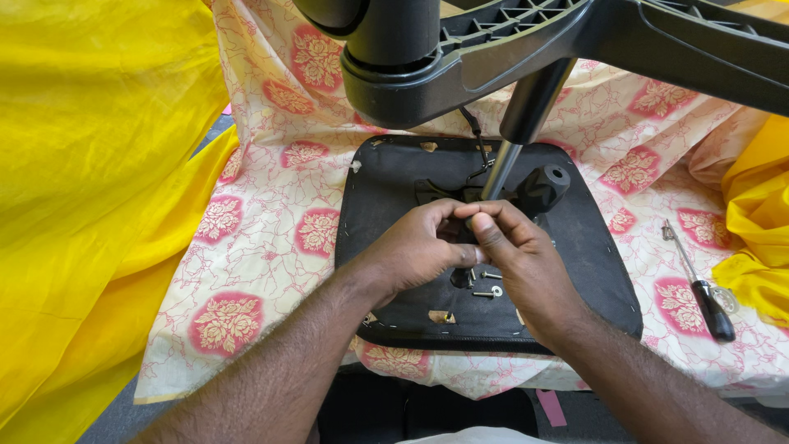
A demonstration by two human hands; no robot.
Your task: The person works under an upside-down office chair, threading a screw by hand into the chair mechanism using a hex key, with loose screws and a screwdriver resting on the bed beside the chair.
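Observation:
An upturned black chair seat [394, 181] lies on a flowered cloth, its gas column [514, 140] and black star base [509, 41] rising toward me. My left hand [419, 247] and my right hand [518, 255] meet over the seat's middle at the mechanism plate, fingertips pinched together on something small that the fingers hide. A black lever knob [544, 187] juts out just beyond my right hand. Two loose bolts with washers [490, 284] lie on the seat under my hands.
A screwdriver [699, 284] with a black handle lies on the flowered cloth [271, 214] at the right. Yellow fabric [90, 164] is bunched along the left side, and more of it sits at the far right [760, 214].

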